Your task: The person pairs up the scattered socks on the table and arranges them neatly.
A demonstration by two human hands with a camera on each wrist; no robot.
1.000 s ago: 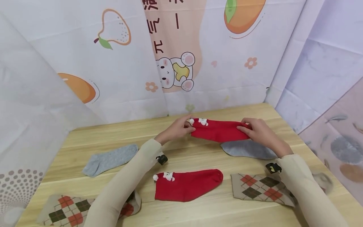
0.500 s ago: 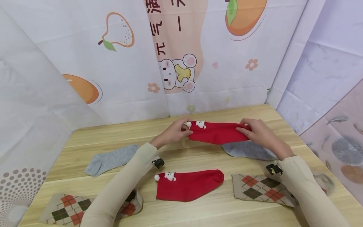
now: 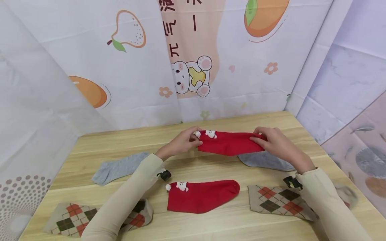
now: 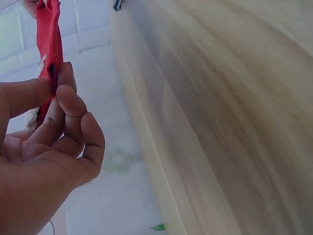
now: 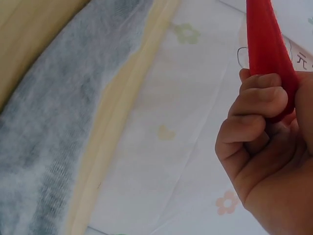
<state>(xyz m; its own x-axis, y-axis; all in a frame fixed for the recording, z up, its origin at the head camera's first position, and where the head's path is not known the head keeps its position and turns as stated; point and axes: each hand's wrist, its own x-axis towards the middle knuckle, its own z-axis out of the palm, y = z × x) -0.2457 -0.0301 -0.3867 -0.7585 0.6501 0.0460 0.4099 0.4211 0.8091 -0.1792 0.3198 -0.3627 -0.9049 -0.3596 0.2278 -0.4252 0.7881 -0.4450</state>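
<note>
A red sock [image 3: 227, 143] with a white pompom and a white furry figure near its cuff is stretched between both hands above the far part of the table. My left hand [image 3: 182, 143] pinches the cuff end, thumb against fingertips, as the left wrist view of the sock [image 4: 49, 36] shows. At the toe end my right hand [image 3: 275, 144] grips the fabric; in the right wrist view its fingers curl round the red sock [image 5: 269, 46]. Below, a matching red sock [image 3: 202, 196] lies flat on the table. Partly behind the held sock and right hand lies a grey sock [image 3: 265, 161].
Another grey sock [image 3: 119, 168] lies at the left. Argyle socks lie near the front, one at the left [image 3: 69, 219] and one at the right [image 3: 280, 202], each partly covered by a forearm. A printed curtain [image 3: 135, 83] hangs behind the wooden table [image 3: 193, 170].
Both hands have shifted the held red sock slightly left and toward the body, its cuff end more than its toe end. The view has turned a little. Both grips stay the same.
</note>
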